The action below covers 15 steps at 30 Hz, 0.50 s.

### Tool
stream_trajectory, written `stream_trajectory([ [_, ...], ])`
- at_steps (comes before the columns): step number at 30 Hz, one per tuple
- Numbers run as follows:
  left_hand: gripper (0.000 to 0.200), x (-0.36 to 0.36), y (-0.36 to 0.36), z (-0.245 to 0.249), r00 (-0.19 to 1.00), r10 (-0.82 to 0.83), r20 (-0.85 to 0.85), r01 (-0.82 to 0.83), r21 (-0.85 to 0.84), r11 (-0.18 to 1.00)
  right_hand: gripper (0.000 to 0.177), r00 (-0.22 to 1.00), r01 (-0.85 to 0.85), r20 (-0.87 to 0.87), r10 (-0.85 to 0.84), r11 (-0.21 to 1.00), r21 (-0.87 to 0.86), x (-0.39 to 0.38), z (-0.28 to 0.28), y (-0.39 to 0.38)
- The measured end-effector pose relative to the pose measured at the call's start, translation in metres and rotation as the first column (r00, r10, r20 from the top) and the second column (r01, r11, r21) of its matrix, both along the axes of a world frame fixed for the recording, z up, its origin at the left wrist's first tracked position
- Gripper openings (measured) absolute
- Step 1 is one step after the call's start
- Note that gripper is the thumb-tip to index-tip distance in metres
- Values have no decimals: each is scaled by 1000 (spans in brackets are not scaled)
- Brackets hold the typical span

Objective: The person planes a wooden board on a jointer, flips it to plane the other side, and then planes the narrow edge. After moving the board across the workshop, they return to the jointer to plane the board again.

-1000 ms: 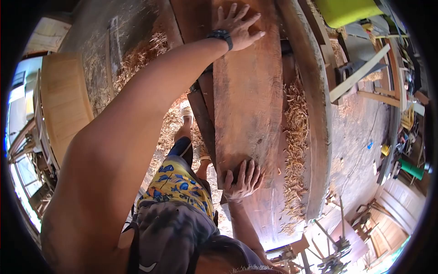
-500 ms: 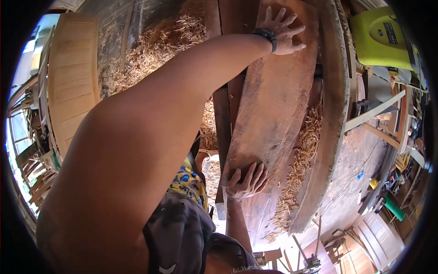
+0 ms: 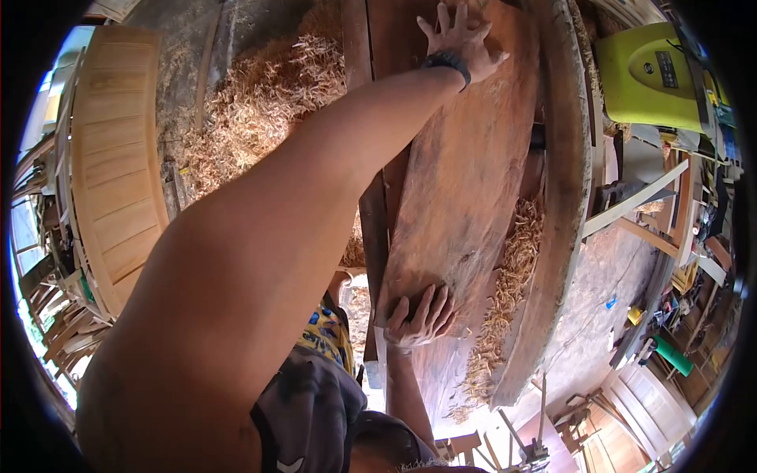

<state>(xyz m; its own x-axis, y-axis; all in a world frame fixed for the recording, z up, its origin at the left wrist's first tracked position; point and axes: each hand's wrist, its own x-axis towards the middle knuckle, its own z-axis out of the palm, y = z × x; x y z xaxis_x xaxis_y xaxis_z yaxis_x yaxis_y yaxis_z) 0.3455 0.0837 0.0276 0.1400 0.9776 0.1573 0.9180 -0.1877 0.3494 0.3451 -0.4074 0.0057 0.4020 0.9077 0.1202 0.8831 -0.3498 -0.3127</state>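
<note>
A long reddish-brown wooden plank (image 3: 465,173) stretches lengthwise away from me. My left hand (image 3: 460,46), with a dark band on the wrist, lies palm down near the plank's far end, fingers spread. Close to the near end, my right hand (image 3: 420,319) rests on the plank with its fingers extended and slightly apart. Neither hand holds a tool. My left forearm crosses over the middle of the view and hides part of the floor behind it.
A thick timber beam (image 3: 564,181) runs along the plank's right side, with curled wood shavings (image 3: 505,288) between. More shavings (image 3: 252,110) cover the floor on the left, near a panelled wooden door (image 3: 118,158). A yellow-green case (image 3: 650,75) stands at upper right.
My left hand has slid a little farther along the plank and to the left. My right hand stays at about the same spot on the plank. The whole view has shifted slightly.
</note>
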Motion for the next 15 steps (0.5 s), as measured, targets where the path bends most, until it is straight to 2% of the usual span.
stream_trajectory([
  [1,76,-3,0,13,998,-58,39,67,-291,954,54,1000,-1,1,1,1000,1,-1,0,1],
  [2,75,-3,6,2,997,-66,50,77,-244,967,54,1000,-5,2,5,1000,-17,-1,-1,3],
  [8,75,-5,12,2,995,-95,41,101,-218,971,55,1000,15,13,-15,1000,-2,-1,-3,10],
  [15,76,-7,23,6,994,-97,45,106,-247,963,56,1000,-18,10,18,1000,-11,4,-1,21],
])
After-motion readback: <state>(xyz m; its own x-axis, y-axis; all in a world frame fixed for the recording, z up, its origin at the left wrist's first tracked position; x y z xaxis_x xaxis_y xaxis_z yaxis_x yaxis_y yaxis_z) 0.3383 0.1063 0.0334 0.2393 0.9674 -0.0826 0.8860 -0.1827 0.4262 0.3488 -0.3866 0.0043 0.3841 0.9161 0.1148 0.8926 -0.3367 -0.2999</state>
